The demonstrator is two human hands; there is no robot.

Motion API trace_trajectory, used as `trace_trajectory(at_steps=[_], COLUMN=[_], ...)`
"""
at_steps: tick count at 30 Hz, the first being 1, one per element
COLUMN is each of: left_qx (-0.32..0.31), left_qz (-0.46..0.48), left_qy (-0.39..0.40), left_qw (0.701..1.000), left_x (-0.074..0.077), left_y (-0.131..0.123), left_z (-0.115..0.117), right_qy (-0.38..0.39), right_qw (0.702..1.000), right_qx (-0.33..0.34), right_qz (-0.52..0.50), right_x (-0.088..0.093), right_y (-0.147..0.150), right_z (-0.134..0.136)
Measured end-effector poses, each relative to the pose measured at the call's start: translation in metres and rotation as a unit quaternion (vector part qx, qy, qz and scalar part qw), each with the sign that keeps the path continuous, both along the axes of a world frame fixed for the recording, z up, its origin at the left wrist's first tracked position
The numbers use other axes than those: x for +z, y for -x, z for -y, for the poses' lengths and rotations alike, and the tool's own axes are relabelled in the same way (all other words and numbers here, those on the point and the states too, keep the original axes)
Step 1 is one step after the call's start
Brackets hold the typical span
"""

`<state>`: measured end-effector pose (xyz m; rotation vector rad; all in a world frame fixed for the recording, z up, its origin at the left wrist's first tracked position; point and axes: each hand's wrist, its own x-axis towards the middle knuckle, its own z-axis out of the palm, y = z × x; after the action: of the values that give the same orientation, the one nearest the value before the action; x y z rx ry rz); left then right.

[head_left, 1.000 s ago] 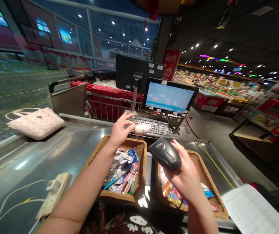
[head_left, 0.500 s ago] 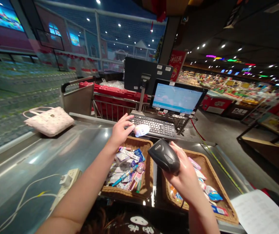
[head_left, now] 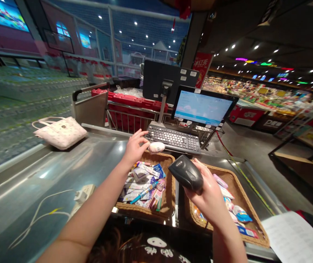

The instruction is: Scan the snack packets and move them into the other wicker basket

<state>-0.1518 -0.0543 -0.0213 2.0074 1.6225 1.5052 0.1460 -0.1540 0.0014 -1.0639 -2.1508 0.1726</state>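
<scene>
My left hand (head_left: 135,148) pinches a small pale pink packet (head_left: 156,147) and holds it up over the far rim of the left wicker basket (head_left: 170,190), just in front of the keyboard (head_left: 174,138). My right hand (head_left: 209,197) is wrapped round a black handheld barcode scanner (head_left: 186,172), its head turned toward the packet. This hand hovers over the right wicker basket (head_left: 251,219). Both baskets hold several small packaged goods.
A lit monitor (head_left: 203,108) and a customer display (head_left: 167,78) stand behind the keyboard. On the steel counter (head_left: 63,164) lie a pink handbag (head_left: 60,132) at left and a power strip with cable (head_left: 82,193). A printed sheet (head_left: 293,237) lies at lower right. Red shopping baskets (head_left: 129,104) sit behind.
The view has drifted left, so everything sits further right in frame. My left hand has lowered the packet a little toward the basket. The scanner keeps its place in my right hand.
</scene>
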Motion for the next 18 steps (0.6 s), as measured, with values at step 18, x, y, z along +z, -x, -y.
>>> trace_trajectory(at_steps=[18], left_qx=[-0.032], left_qz=[-0.206], left_qy=[0.218], left_qw=[0.954], left_x=[-0.079], left_y=[0.028], left_z=[0.037], right_qy=[0.098], right_qw=[0.993], right_qx=[0.046], right_qz=[0.047], right_x=[-0.01], right_y=[0.014], right_z=[0.001])
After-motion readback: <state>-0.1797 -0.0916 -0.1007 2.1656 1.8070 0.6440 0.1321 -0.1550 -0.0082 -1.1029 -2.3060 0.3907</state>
